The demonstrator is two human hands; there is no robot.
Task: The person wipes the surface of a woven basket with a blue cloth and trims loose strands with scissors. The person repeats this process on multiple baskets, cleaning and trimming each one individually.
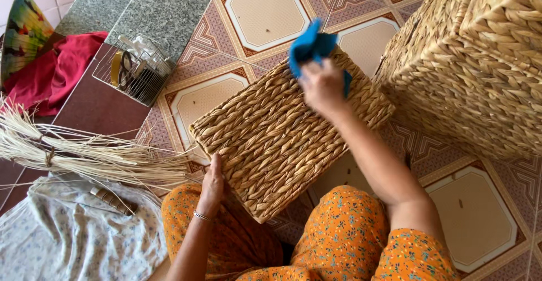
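Orange clothing printed with small scattered flowers covers both knees and the lap, filling the frame from six to five o'clock. Both arms are bare, no sleeves showing. A thin silvery bracelet [202, 217] circles the left wrist, below the left hand [213, 186]

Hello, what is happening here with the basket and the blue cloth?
A person sitting on the tiled floor handles a flat woven basket resting against their legs. The left hand grips its near edge, while the right hand presses a blue cloth on its far side; this hand is blurred. A larger woven basket stands at the right, a bundle of pale straw and a wire basket lie at the left.
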